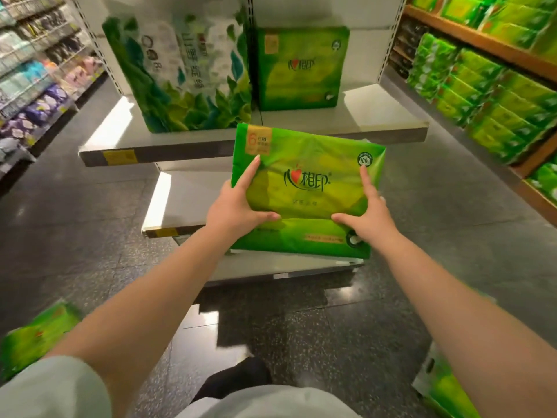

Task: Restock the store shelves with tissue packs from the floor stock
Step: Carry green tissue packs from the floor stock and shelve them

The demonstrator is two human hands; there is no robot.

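More packs (36, 333) lie on the floor at the bottom corners. Mid-frame, the left hand (233, 206) and right hand (369, 217) hold a green pack (304, 191) by its sides. Keep it level, then slide it onto the shelf (376, 119) beside the standing pack (301, 69).

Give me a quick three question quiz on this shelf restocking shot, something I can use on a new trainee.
1. True or false: both hands hold the green tissue pack.
2. Which pack stands on the upper shelf, left of the green shelf pack? A) purple pack B) white and green leaf pack C) red box
3. Fill in: the pack by the left arm lies on the ____.

Key: 1 true, left hand and right hand grip its sides. 2 B. 3 floor; that floor pack is blurred.
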